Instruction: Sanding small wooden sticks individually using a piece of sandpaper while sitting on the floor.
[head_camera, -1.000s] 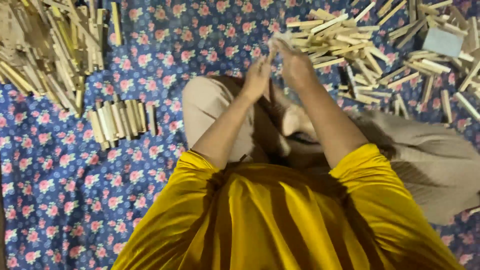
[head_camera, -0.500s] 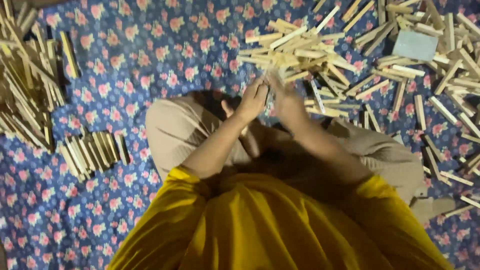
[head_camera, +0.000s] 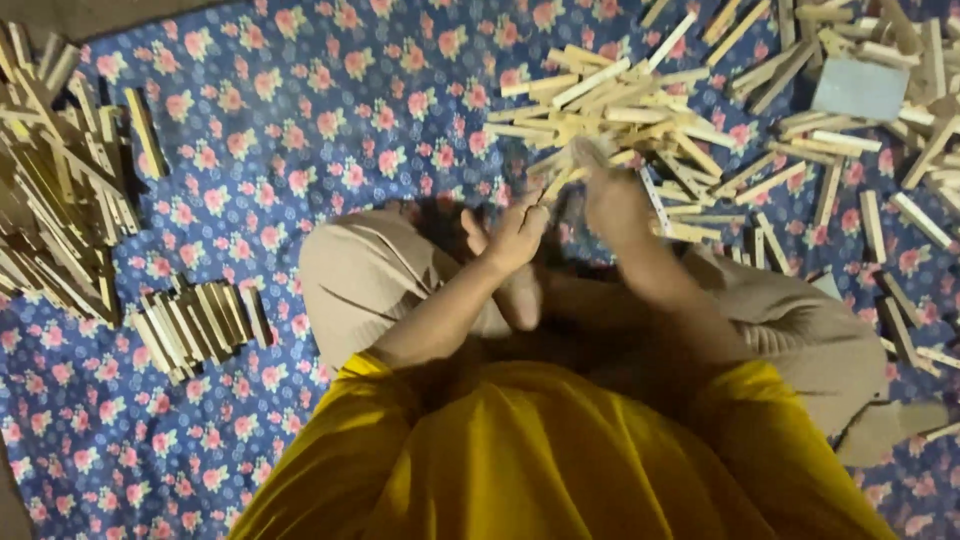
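I sit cross-legged on a blue floral cloth in a yellow shirt. My left hand is raised over my knee, and a thin wooden stick stands up from its fingertips. My right hand is blurred and reaches into the near edge of a loose pile of pale wooden sticks just ahead. Whether its fingers close on a stick is lost in the blur.
A short row of sticks lies side by side at my left. A bigger heap of sticks fills the left edge. More sticks and a grey flat block lie scattered at the upper right.
Both hands stay together at the pile's near edge. My view has shifted, so the left heap and the row of sticks sit lower and nearer the frame's left.
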